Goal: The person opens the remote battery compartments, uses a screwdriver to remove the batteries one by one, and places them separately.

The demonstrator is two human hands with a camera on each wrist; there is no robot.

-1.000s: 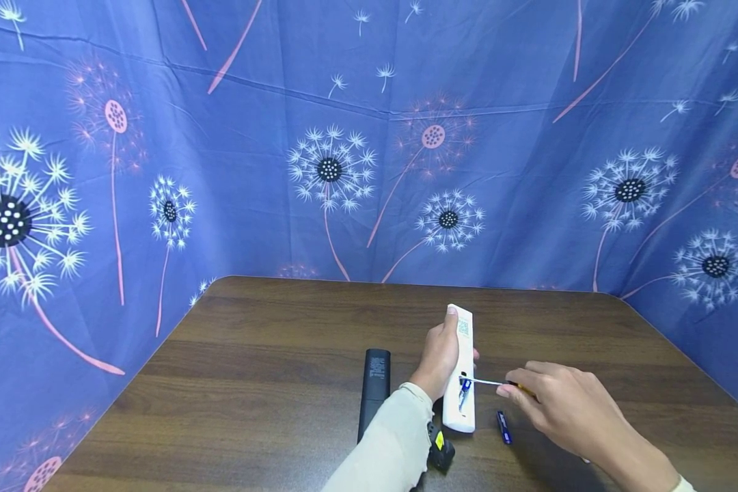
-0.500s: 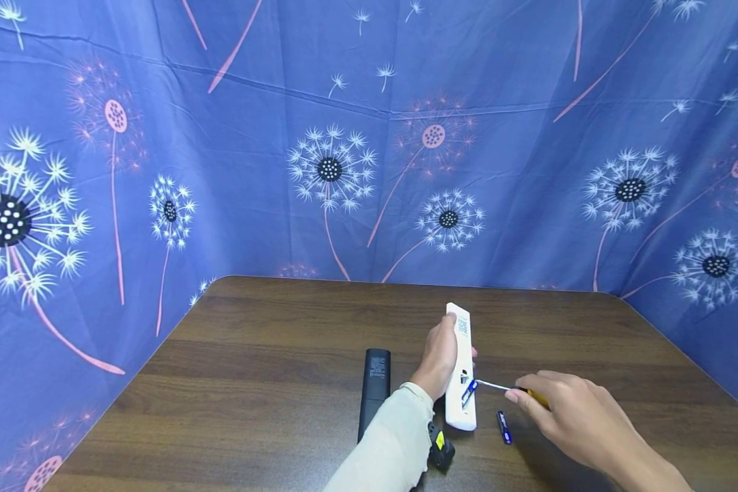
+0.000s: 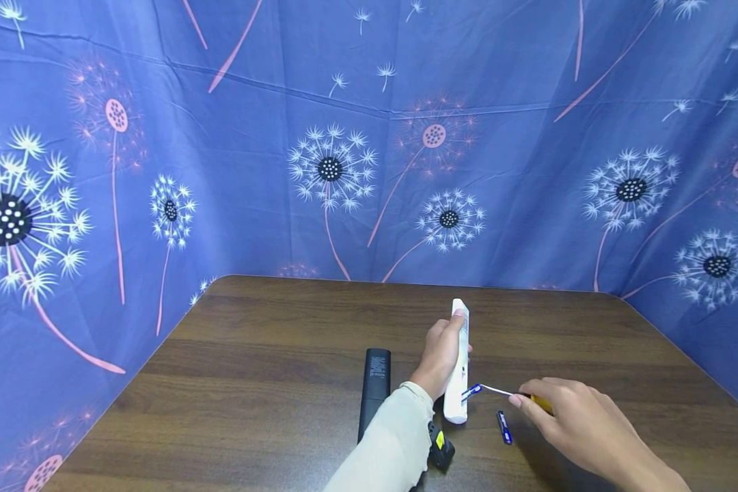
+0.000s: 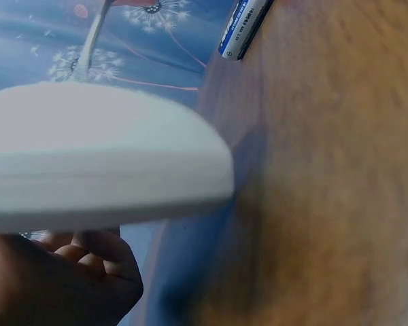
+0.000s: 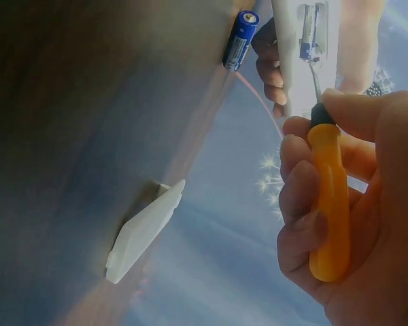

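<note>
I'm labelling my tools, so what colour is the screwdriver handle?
The screwdriver handle is yellow-orange, best seen in the right wrist view.

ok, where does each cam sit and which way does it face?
Head: worn on the head, facing forward and down at the table; left hand, right hand and left sleeve show.
Left wrist: on that wrist, close on the white remote; left hand shows lower left.
Right wrist: on that wrist, looking along the screwdriver toward the remote; both hands show.
Shared: both wrist views catch the remote, screwdriver shaft and loose battery.
</note>
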